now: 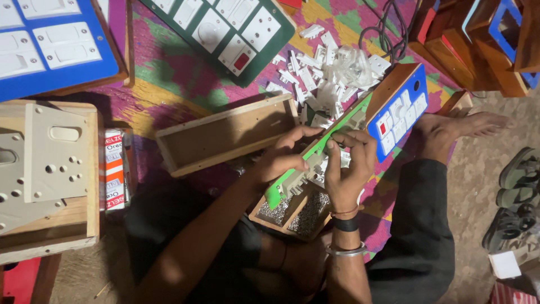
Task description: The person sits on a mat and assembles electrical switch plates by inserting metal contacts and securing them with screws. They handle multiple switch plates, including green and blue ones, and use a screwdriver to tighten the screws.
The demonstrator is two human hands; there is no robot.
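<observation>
The left hand (pixel 284 155) and right hand (pixel 347 169) covered the middle of the green switch plate (pixel 315 153), so the white parts fitted behind it could not be made out, and the contents of the small box (pixel 298 217) under the plate were too fine to tell. The blue switchboard (pixel 50 45) at far left and the green switchboard (pixel 225 34) were cut off by the top edge. The sandals (pixel 514 197) ran off the right edge.
</observation>
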